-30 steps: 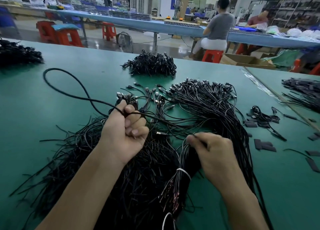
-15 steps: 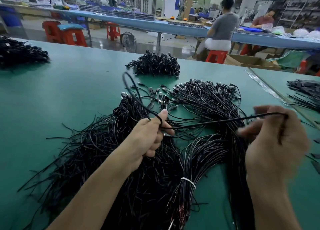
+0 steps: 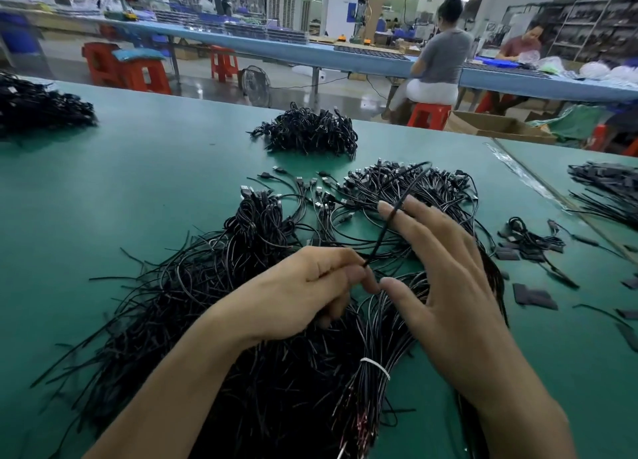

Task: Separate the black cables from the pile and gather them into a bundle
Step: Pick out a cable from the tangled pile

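A big loose pile of black cables [image 3: 193, 306] covers the green table [image 3: 103, 189] in front of me. My left hand [image 3: 310, 286] pinches one black cable [image 3: 397, 210] between thumb and fingers. That cable rises up and to the right, passing across the fingers of my right hand [image 3: 445, 268]. My right hand is spread with straight fingers, its thumb almost touching my left fingertips. Below my hands lies a cable bundle tied with a white band [image 3: 374, 367].
A heap of coiled cables [image 3: 310, 132] sits farther back, another heap [image 3: 38, 106] at far left. Small black pieces [image 3: 533, 298] lie scattered at right, beside more cables [image 3: 607, 189] on the adjoining table. Two people sit at a blue bench behind.
My right hand let go of the stretched cable and swung back left, now open beside my left hand. The cable, earlier pulled out to the right, now stands up from my left pinch.
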Tool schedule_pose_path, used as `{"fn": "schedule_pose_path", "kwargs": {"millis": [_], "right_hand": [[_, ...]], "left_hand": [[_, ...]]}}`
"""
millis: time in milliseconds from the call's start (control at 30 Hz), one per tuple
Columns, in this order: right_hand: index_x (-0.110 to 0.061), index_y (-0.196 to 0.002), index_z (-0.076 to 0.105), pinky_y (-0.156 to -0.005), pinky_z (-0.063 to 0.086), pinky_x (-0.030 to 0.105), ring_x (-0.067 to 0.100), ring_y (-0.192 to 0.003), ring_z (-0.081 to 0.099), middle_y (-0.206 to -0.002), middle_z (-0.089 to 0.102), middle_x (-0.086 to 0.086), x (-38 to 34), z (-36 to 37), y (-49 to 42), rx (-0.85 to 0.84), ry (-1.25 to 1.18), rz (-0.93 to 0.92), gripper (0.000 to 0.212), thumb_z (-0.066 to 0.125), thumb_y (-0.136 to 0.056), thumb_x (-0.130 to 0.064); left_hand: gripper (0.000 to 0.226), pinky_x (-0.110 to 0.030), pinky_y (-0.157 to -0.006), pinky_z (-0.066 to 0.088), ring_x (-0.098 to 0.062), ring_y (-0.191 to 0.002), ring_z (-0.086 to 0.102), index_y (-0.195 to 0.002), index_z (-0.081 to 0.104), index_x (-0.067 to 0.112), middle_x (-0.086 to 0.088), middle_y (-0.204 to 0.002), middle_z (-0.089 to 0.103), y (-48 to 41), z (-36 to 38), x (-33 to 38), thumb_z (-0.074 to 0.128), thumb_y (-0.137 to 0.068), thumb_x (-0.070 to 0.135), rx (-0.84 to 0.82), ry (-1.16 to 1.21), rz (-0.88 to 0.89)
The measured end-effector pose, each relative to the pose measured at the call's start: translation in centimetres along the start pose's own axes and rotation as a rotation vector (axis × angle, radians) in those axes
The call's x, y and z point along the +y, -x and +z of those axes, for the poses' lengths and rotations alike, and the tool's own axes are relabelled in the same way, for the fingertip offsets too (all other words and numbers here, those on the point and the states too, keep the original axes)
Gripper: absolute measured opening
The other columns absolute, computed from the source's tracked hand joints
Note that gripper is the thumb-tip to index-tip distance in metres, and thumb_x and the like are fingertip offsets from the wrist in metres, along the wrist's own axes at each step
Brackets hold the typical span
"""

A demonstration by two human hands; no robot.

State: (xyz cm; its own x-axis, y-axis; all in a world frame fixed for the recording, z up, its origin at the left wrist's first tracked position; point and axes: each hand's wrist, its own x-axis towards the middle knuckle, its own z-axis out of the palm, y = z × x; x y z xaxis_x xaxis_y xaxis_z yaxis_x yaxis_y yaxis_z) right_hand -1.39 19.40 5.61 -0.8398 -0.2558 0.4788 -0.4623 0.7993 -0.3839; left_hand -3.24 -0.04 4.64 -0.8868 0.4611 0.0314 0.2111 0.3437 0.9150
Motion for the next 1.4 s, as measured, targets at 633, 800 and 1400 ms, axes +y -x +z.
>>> {"fn": "schedule_pose_path", "kwargs": {"millis": [633,800,1400], "right_hand": [[-0.031,-0.088,0.061,-0.115,0.025,0.029,-0.008,-0.109,0.051,-0.094,0.061,-0.024,1.3,1.0,0.1,-0.032,-0.104,-0.016,0.025,0.045,-0.092,-0.050],[-0.031,-0.085,0.057,-0.055,0.036,0.009,0.004,-0.062,0.052,-0.078,0.060,-0.015,0.4,1.4,0.0,0.116,-0.357,0.022,0.015,0.053,-0.097,-0.039],[-0.032,-0.086,0.052,-0.057,0.035,0.026,0.009,-0.066,0.049,-0.074,0.054,-0.017,-2.4,2.4,0.3,-0.319,-0.254,-0.042,0.017,0.046,-0.101,-0.030]], "left_hand": [[0.041,-0.025,-0.050,0.035,-0.013,-0.050,0.035,-0.066,0.065,0.024,0.011,-0.050,0.038,0.3,-0.8,0.3,0.050,-0.096,0.049,0.148,0.022,-0.103],[0.049,-0.013,-0.043,0.031,0.000,-0.042,0.032,-0.067,0.065,0.023,0.017,-0.045,0.039,0.5,-0.1,1.0,0.040,-0.102,0.047,-0.051,0.125,-0.124],[0.032,-0.017,-0.052,0.046,-0.006,-0.063,0.055,-0.109,0.070,0.012,0.001,-0.077,0.067,-1.0,0.6,0.2,0.040,-0.104,0.022,0.496,0.647,0.221]]}}
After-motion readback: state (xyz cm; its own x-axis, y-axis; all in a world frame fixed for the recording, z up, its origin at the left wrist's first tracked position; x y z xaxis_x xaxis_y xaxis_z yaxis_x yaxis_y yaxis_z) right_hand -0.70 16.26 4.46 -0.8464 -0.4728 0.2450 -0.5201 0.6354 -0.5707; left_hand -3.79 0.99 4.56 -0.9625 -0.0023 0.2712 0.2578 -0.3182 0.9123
